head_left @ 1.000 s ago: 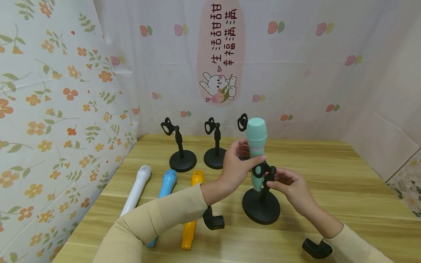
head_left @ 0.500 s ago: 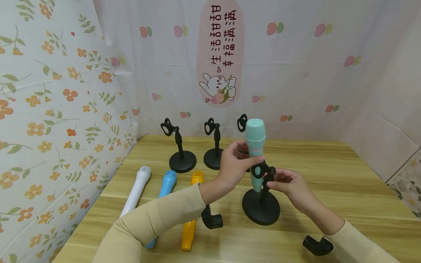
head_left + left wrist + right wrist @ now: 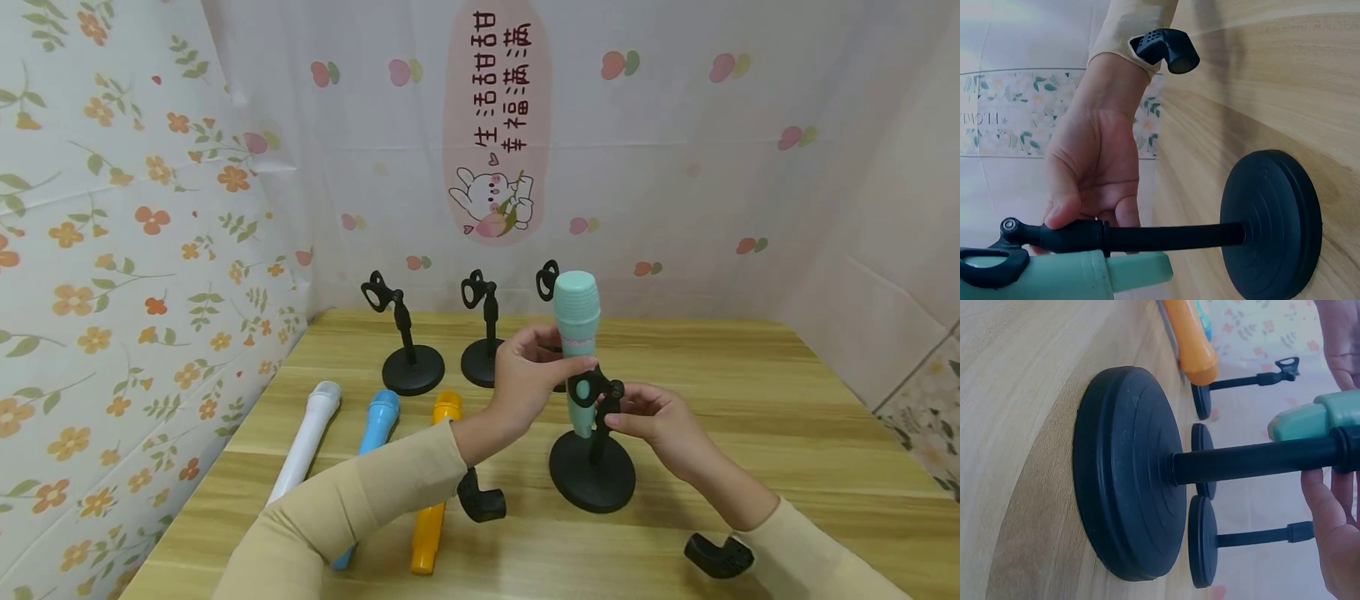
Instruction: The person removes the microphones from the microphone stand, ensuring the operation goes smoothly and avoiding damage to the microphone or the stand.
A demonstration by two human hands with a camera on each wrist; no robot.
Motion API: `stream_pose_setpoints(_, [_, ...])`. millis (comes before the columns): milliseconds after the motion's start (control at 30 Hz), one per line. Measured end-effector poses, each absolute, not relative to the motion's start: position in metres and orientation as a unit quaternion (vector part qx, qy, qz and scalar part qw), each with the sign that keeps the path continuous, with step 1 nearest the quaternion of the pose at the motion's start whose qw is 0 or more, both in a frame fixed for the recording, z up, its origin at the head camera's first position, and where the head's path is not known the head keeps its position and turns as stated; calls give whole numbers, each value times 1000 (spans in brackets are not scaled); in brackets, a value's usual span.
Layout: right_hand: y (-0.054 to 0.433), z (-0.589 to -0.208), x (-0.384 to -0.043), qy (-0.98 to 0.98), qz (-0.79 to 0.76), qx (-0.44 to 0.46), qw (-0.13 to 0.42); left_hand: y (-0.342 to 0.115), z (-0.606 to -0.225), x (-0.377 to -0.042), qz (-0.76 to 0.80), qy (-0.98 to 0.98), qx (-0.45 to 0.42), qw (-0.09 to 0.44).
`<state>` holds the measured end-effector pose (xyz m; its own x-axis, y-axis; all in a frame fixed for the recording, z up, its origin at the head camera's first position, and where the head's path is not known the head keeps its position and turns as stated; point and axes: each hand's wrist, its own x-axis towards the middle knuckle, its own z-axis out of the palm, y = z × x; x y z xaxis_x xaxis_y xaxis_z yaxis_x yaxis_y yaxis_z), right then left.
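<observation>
A mint-green microphone stands nearly upright, its body passing through the ring clip of a black desktop microphone stand. My left hand grips the microphone's body just above the clip, thumb across its front. With fingers and thumb, my right hand pinches the stand's post from the right, below the clip joint. The left wrist view shows the microphone's tapered tail alongside the post. In the right wrist view the round base sits on the wooden table.
White, blue and orange microphones lie at the left, partly under my left sleeve. Three more black stands are at the back, including the leftmost stand. A floral cloth hangs on the left.
The head view has shifted slightly, moving everything a little left in the picture. Both hands keep their holds on the microphone and the stand.
</observation>
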<state>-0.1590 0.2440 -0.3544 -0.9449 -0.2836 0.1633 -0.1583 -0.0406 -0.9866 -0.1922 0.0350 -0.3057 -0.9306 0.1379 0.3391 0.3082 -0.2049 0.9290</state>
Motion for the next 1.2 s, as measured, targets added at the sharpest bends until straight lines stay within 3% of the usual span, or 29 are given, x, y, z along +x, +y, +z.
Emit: stream_pose_setpoints(1200, [240, -362, -157, 699, -698, -154, 3, 20, -307, -209, -790, -575, -209, -40])
